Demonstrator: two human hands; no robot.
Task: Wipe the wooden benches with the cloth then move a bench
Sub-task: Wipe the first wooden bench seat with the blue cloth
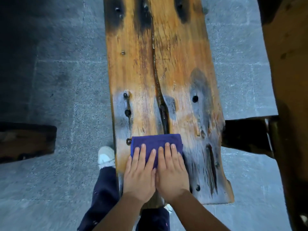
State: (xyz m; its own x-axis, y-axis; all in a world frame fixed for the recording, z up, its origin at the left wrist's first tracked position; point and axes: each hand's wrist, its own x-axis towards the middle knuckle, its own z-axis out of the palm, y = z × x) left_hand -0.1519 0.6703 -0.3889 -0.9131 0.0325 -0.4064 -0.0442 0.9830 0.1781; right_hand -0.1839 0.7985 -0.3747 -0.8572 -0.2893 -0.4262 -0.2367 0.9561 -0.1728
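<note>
Grey stone paving [66,90] fills the ground in the head view, and a long wooden bench [160,67] runs away from the person across it, its orange-brown top split by a dark crack down the middle and marked with black scorched patches, bolt holes and greyish worn areas. Near the close end of the bench lies a folded purple cloth [156,142], flat on the wood just past the end of the crack. Both hands are on it side by side, touching each other: the left hand [140,172] and the right hand [171,172] have their fingers straight and laid flat, pressing the cloth down rather than gripping it. A leg in dark trousers [103,197] and a white shoe [105,156] stand just left of the bench. Another dark wooden piece [286,80] rises along the right edge, and a dark wooden slab [26,142] juts in from the left.
</note>
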